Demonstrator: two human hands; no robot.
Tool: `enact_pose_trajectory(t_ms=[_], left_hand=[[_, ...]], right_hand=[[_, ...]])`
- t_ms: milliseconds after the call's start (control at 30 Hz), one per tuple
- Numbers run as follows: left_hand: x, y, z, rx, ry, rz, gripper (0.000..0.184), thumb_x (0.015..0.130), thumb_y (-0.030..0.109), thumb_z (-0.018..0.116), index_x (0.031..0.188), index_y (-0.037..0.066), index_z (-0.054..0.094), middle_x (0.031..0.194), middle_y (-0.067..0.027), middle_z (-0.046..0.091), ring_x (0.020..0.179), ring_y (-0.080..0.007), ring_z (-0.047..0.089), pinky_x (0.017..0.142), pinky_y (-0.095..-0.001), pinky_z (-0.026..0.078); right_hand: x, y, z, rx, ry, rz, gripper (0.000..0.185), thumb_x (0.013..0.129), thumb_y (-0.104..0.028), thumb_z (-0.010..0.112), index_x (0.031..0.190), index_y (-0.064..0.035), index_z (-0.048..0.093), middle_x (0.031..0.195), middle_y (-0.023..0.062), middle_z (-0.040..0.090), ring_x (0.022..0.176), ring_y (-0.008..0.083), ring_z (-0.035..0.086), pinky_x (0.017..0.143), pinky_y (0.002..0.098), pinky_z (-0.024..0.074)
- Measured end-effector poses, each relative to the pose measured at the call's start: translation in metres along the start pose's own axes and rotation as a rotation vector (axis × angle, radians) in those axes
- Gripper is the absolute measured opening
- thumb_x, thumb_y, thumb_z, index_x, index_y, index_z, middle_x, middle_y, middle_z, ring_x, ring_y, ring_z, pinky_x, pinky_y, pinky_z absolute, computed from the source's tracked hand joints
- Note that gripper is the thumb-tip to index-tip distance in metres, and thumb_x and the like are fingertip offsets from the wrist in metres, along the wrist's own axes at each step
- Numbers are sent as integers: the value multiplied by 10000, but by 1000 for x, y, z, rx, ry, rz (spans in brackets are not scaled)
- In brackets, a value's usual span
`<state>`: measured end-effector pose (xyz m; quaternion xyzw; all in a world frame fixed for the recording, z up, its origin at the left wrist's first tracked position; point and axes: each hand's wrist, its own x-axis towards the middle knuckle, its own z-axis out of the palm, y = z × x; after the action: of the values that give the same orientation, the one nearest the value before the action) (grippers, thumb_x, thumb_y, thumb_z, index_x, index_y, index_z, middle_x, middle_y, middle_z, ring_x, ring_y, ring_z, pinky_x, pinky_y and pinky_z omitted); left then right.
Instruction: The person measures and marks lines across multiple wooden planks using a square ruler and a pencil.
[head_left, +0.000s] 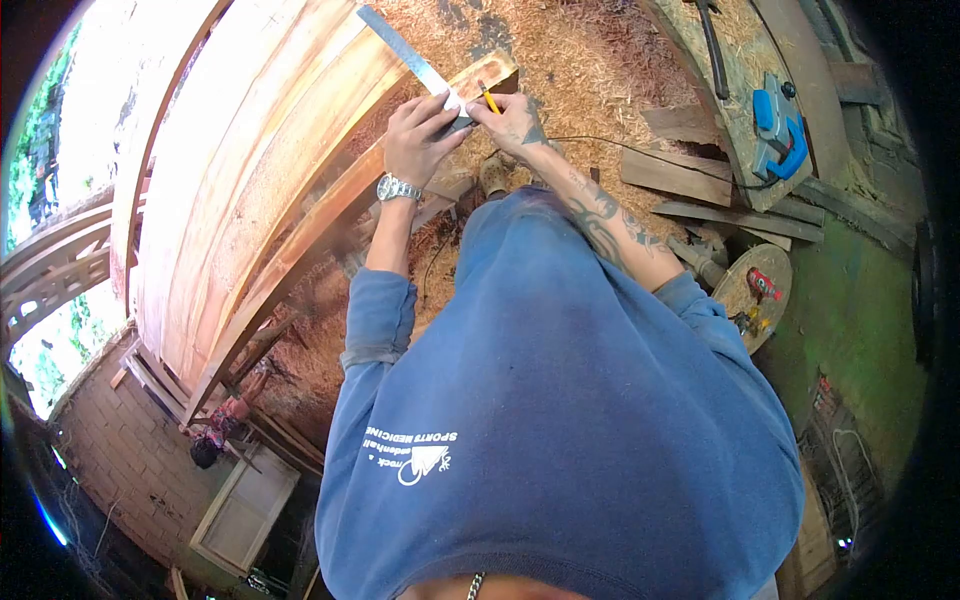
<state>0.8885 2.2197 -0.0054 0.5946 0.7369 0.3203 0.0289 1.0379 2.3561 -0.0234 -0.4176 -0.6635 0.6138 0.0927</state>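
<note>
Head view shows the left hand (pixel 422 138) at top centre, its fingers bent over a metal square (pixel 402 52) and gripping it near the stock against a long timber (pixel 335 205); any scale marks on the blade cannot be read. Just beside it, the right hand (pixel 508 120) has its fingers closed on a yellow pencil (pixel 488 97), near the timber's end at the upper centre; no lettering on the pencil is legible. The square's blade points to the upper left, over pale planks (pixel 240 150). A wristwatch (pixel 398 188) circles the left wrist, its dial too small to read. The clearest writing is white print on the blue sweatshirt (pixel 600 400), at lower centre and upside down: "SPORTS MEDICINE", with a partly folded line that seems to end in "endenhall" and a white emblem alongside. At the upper right, a blue power tool (pixel 775 125) rests on a board, its brand unreadable. Below it, a red item (pixel 765 284) sits on a round stool (pixel 733 290), its label too small to make out.
</note>
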Motion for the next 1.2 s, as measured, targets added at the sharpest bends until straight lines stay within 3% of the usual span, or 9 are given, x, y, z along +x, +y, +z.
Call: enact_pose_trajectory(t_ms=[333, 533, 633, 733, 833, 967, 1000, 1133, 1200], left_hand=[[0, 0, -2, -5, -1, -23, 354, 791, 364, 870, 1093, 182, 831, 1288, 3, 740, 1190, -276, 646, 1014, -431, 506], [0, -4, -2, 5, -5, -27, 349, 782, 349, 881, 1090, 192, 833, 1277, 5, 747, 1187, -270, 654, 1014, -426, 517], [-1, -5, -3, 7, -9, -33, 356, 774, 334, 891, 1096, 195, 830, 1277, 3, 748, 1184, -269, 660, 1019, -424, 524], [0, -3, -1, -24, 21, -44, 338, 778, 345, 879, 1074, 188, 834, 1265, 13, 748, 1185, -256, 651, 1023, -417, 506], [-2, -2, -2, -35, 24, -55, 334, 777, 336, 880, 1073, 188, 833, 1266, 17, 745, 1180, -251, 653, 1023, -414, 506], [0, -3, -5, -38, 13, -48, 347, 767, 316, 894, 1084, 189, 829, 1265, 3, 747, 1172, -263, 664, 1016, -420, 521], [1, -3, -6, -38, 10, -45, 356, 763, 308, 900, 1091, 191, 827, 1264, -5, 749, 1169, -271, 670, 1015, -424, 527], [2, -2, -6, -20, 2, -55, 340, 758, 297, 895, 1069, 179, 826, 1258, -3, 750, 1174, -275, 665, 1012, -430, 524], [2, -2, -9, -25, -10, -54, 330, 756, 293, 893, 1056, 172, 825, 1256, -2, 751, 1177, -276, 661, 1013, -434, 521]], right_hand=[[-2, 0, 3, -4, 35, -40, 257, 917, -249, 764, 1015, -15, 801, 813, 65, 763, 746, 124, 678, 686, 319, 545], [-3, -5, 4, 39, 23, -22, 288, 921, -293, 769, 1014, -23, 802, 816, 62, 763, 738, 134, 677, 685, 323, 542], [-2, -4, 2, -161, 176, -108, 330, 977, -341, 709, 1000, -25, 799, 818, 79, 761, 734, 146, 676, 681, 336, 536], [-2, -11, -10, 93, 298, -134, 393, 1036, -371, 621, 985, -21, 793, 815, 98, 757, 734, 161, 677, 682, 348, 532], [-8, -38, -16, 82, 321, -253, 456, 1073, -378, 542, 949, -14, 786, 797, 106, 746, 716, 170, 672, 677, 356, 527], [-7, -66, -8, 15, 253, -251, 331, 1015, -348, 656, 990, -55, 808, 826, 124, 768, 757, 223, 738, 695, 359, 564], [3, -51, -1, 17, 260, -350, 256, 965, -296, 725, 1025, -62, 811, 898, 124, 784, 807, 242, 757, 727, 356, 585], [9, -44, 5, -253, 233, -591, 206, 944, -233, 720, 1037, -73, 809, 940, 128, 784, 845, 295, 757, 740, 381, 594], [4, -48, -1, -218, 166, -582, 187, 945, -230, 715, 1011, -82, 811, 931, 138, 776, 835, 301, 753, 730, 386, 590]])
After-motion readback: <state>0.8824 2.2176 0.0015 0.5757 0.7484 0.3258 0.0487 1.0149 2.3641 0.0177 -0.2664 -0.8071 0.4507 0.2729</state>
